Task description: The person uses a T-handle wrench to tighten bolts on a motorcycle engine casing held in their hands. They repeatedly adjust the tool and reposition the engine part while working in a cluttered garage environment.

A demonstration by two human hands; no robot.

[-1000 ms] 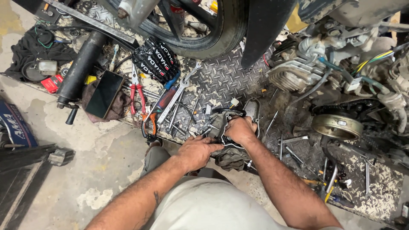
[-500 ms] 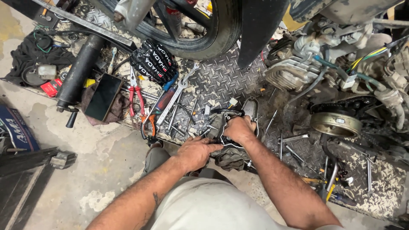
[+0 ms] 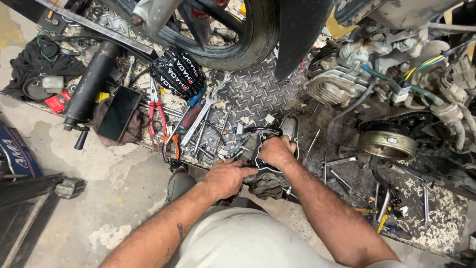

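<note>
1. Grey metal engine cover [image 3: 267, 149] sits on the checker-plate floor [image 3: 258, 94], just below the wrenches [image 3: 206, 116].
2. Left hand [image 3: 227, 177] closed on its lower edge.
3. Right hand [image 3: 277, 151] gripping its top.

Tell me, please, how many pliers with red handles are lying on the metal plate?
1: the red-handled pliers lie on the chequered metal plate, between the dark phone and the spanners. More could be hidden among the heaped tools.
</note>
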